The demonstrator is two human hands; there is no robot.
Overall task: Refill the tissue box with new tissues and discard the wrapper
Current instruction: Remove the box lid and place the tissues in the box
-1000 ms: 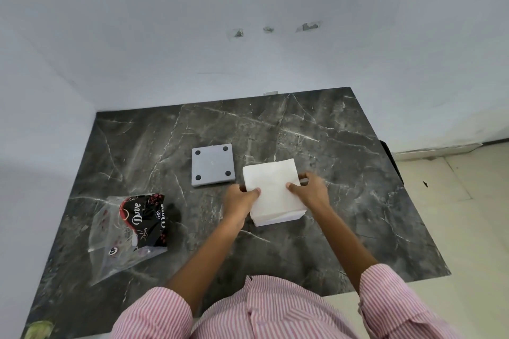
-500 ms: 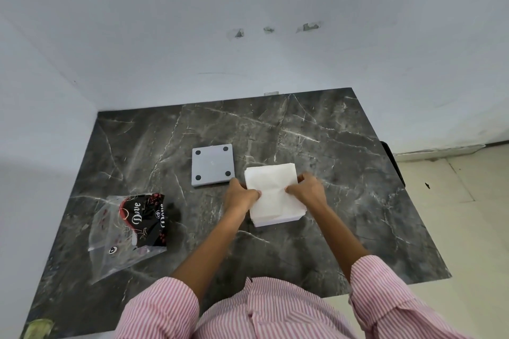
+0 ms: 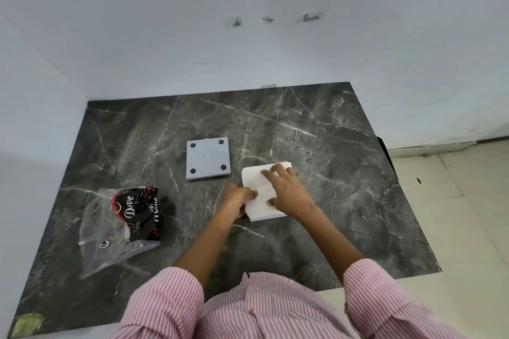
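A white stack of tissues point(image 3: 254, 181) lies on the dark marble table point(image 3: 316, 151), right of centre. My left hand point(image 3: 239, 197) grips the stack's left edge with curled fingers. My right hand point(image 3: 286, 190) lies flat on top of the stack, fingers spread toward its far edge and thumb at the near side. A grey square panel point(image 3: 208, 158) with black round feet at its corners, likely the tissue box's base, lies upside down just left of the stack. The clear and black "Dove" wrapper point(image 3: 124, 220) lies crumpled at the table's left.
White walls close the table's far and left sides. The right edge of the table drops to a light tiled floor point(image 3: 462, 215). A yellowish patch point(image 3: 27, 323) sits at the table's near left corner.
My right hand has moved from the stack's right edge onto its top, fingers reaching across. My left hand stays on the left edge. The stack has barely shifted.
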